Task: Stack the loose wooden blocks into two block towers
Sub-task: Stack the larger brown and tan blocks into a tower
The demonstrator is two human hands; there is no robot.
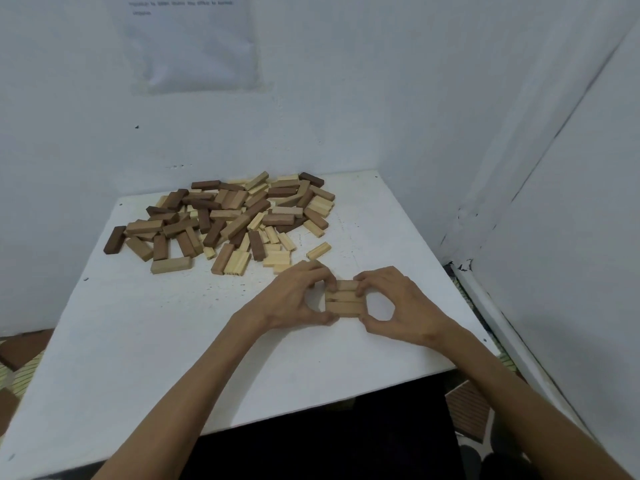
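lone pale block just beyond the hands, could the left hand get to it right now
Probably yes, once it lets go: the lone pale block lies on bare table just beyond the left hand, nothing between. That hand currently pinches the three-block row.

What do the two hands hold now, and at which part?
A row of light blocks: the left hand pinches its left end, the right hand its right end.

Left hand point(294, 301), right hand point(393, 306), bare forearms point(194, 372) (both)
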